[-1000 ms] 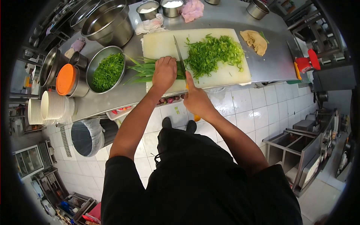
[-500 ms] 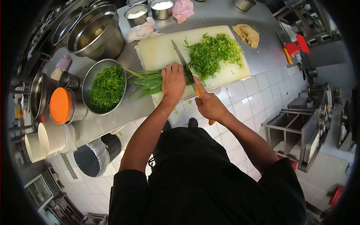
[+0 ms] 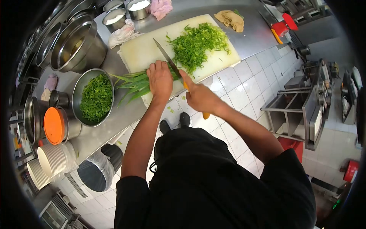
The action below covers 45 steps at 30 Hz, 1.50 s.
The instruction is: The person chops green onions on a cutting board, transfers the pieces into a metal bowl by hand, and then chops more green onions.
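My left hand [image 3: 159, 81] presses down on a bunch of long green leaves [image 3: 135, 84] at the near left edge of the white cutting board [image 3: 139, 49]. In my right hand [image 3: 200, 97] is a knife [image 3: 166, 55] with a yellow-orange handle, its blade lying just right of my left fingers and pointing away to the upper left. Sliced greens [image 3: 198, 45] are heaped on the board to the right of the blade. A metal bowl [image 3: 111, 100] of chopped greens [image 3: 96, 98] stands left of the leaves.
Large metal pots [image 3: 91, 49], an orange lid [image 3: 54, 125] and stacked paper bowls [image 3: 51, 160] are at the left. Behind the board lie a white cloth [image 3: 122, 34], a pink cloth [image 3: 161, 8] and a tan cloth [image 3: 231, 20]. A lined bin [image 3: 93, 173] stands below the counter.
The whole view has shifted, so the board, bowl and hands appear further left. Both hands keep their hold on the leaves and the knife, with the blade still beside my left fingers.
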Motion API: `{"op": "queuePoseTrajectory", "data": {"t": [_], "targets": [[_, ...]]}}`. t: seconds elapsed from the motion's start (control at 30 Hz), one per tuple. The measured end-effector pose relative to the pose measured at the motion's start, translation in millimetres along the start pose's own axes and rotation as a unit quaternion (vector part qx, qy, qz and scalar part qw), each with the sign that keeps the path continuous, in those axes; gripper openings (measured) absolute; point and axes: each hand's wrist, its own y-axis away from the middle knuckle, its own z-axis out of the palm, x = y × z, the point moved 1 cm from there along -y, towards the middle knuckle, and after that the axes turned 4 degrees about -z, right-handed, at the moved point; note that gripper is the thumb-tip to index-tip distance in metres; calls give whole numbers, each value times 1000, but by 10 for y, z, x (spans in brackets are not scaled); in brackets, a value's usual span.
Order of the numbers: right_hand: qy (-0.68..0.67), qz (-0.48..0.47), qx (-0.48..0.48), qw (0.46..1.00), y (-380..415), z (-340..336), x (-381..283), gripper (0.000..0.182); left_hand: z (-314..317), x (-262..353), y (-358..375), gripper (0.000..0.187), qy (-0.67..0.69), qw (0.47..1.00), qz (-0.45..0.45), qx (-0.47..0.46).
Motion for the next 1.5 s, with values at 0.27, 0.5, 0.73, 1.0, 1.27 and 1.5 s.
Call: {"op": "queuePoseTrajectory", "data": {"t": [0.27, 0.5, 0.73, 1.0, 1.27, 1.5], "targets": [[-95, -3, -1, 995, -703, -119, 42, 83, 5, -10, 1, 12, 21, 1000, -1, 2], [-128, 83, -95, 984, -83, -449, -304, 84, 20, 3, -15, 9, 4, 1000, -14, -5], [-24, 7, 0, 1000, 46, 69, -66, 85, 38, -58, 8, 13, 47, 998, -3, 31], [-16, 19, -16, 1000, 40, 71, -71, 88, -130, -163, 27, 17, 105, 994, 25, 36], [-19, -12, 14, 1000, -99, 173, -1, 84, -89, -134, 6, 22, 60, 997, -40, 9], [-116, 19, -33, 993, -772, -123, -42, 82, -125, -119, 41, 21, 69, 997, -27, -12]]}}
